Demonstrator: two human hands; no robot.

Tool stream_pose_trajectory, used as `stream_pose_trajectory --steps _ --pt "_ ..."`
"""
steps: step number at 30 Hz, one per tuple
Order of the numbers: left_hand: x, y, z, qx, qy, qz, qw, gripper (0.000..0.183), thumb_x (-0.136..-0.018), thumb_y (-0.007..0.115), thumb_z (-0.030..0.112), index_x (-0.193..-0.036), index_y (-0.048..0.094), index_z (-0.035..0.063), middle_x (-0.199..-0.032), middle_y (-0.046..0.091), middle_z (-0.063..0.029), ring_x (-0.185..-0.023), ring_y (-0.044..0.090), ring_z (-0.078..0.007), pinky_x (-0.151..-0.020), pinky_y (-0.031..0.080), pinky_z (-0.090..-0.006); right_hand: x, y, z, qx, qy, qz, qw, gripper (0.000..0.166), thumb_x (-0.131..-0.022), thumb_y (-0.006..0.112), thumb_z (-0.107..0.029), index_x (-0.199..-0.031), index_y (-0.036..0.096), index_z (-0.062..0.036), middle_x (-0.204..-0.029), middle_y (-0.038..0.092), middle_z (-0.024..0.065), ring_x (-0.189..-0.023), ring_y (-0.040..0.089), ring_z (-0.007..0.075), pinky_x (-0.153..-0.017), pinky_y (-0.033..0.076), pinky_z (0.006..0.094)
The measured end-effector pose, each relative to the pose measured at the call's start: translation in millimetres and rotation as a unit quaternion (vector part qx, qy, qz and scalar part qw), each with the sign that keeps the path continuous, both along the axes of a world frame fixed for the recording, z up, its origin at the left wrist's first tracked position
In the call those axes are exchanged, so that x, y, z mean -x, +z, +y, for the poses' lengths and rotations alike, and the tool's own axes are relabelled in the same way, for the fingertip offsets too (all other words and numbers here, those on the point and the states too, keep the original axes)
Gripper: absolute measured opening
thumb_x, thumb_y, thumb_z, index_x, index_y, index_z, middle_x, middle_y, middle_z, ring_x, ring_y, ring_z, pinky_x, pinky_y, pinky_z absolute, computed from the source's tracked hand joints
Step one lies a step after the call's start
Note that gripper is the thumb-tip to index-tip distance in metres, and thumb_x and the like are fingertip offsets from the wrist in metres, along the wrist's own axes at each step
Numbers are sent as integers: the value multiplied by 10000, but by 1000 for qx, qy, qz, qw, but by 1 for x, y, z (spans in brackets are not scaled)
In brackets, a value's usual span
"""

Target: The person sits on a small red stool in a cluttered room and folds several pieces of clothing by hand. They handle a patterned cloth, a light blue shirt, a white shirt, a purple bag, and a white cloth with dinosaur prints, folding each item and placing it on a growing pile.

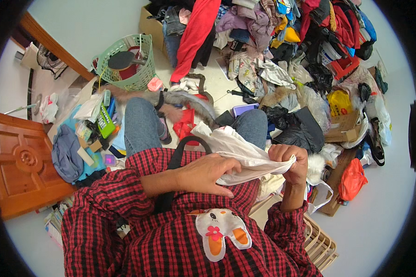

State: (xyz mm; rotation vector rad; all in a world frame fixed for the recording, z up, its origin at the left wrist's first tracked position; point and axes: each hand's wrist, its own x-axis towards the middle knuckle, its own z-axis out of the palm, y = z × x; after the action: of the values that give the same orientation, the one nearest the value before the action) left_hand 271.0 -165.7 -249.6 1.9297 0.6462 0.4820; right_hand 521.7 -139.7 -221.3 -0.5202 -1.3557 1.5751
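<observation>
A white cloth (244, 152) is stretched across my lap, bunched at its right end and spreading out towards my knees. My right hand (291, 162) is closed in a fist around the bunched end. Against the cloth's left part lies my left hand (208, 175), back up, fingers bent onto the fabric and thumb spread away from them. A black strap (175, 161) loops up beside my left hand and partly passes behind its wrist. What my left palm touches is hidden.
Clothes are heaped (260, 20) ahead and to the right. A green plastic basket (144, 74) holding a table tennis paddle stands ahead left. Black plastic bags (298, 131), a cardboard box (341, 128) and a red bag (353, 178) lie right. A wooden door (27, 159) is at left.
</observation>
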Motion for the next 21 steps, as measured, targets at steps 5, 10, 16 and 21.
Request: stream_pose_trajectory --steps 5,10,16,21 --pt "11 0 2 -325 -46 53 943 279 -680 665 292 -820 535 89 -801 511 -38 -776 501 -205 -706 397 -331 -4 0 0 -5 -11 -7 1000 323 -800 620 -290 -706 551 11 -686 564 113 -640 501 215 -687 386 377" --pt "24 16 1 -391 -122 37 912 127 -695 571 182 -788 528 106 -762 495 -22 -766 509 -175 -649 426 -289 -3 2 5 -4 -4 -11 1000 315 -804 615 -281 -720 551 15 -687 562 109 -639 498 212 -677 386 368" --pt "43 28 0 -444 -108 164 874 111 -699 541 158 -785 497 102 -698 474 -8 -661 535 -140 -522 463 -255 -1 8 10 -15 10 -2 1000 301 -811 612 -265 -719 550 15 -692 561 102 -646 496 202 -667 379 357" --pt "59 35 5 -482 -51 205 850 106 -704 550 158 -769 498 93 -707 477 -5 -609 510 -125 -513 443 -235 -4 6 10 -17 1 -9 1000 299 -813 610 -268 -732 561 16 -699 564 105 -662 499 197 -666 382 352"
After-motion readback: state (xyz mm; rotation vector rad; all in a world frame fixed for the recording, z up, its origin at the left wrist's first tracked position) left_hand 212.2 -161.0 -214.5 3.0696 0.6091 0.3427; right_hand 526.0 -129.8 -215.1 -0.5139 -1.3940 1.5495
